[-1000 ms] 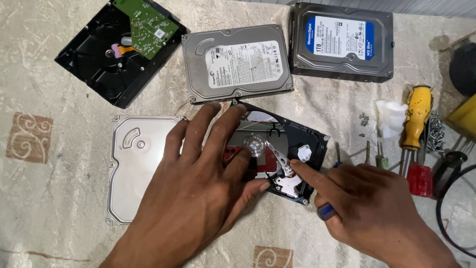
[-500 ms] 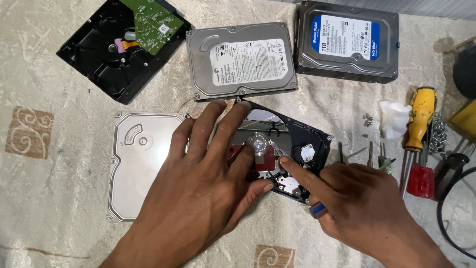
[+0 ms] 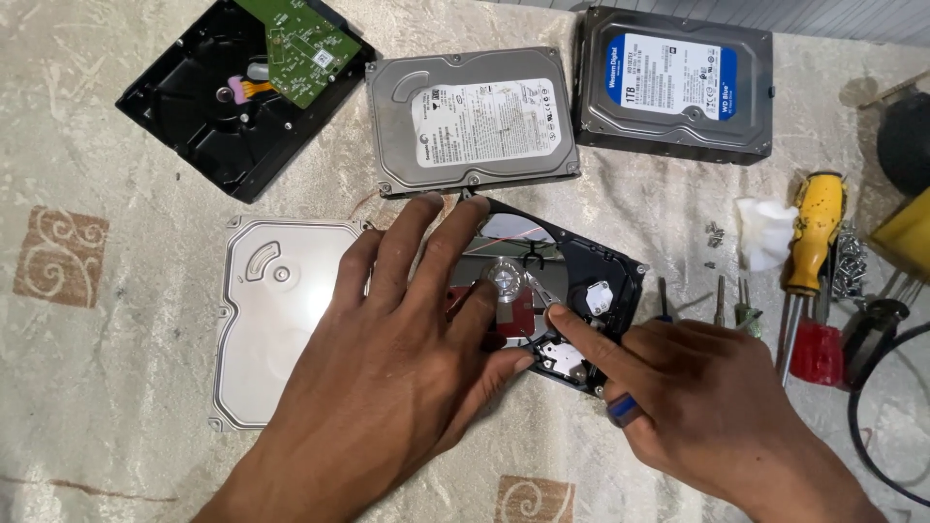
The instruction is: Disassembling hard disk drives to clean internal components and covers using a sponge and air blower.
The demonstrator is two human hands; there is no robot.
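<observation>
Work surface: a table covered edge to edge with a cream cloth [image 3: 116, 174], faintly marbled with pale swirls and creased in low folds. Woven into it, brown square motifs with scrollwork: one at the left [image 3: 60, 256], one half-cut by the bottom edge [image 3: 535, 499]. Along the top right, a narrow strip of grey ribbed panelling [image 3: 823, 15] shows beyond the cloth's far edge; whether wall or shutter cannot be told. Light: even and soft, shadows short and diffuse, with a bright glare off the metal surfaces. Floor, windows and other furniture lie outside the view.
</observation>
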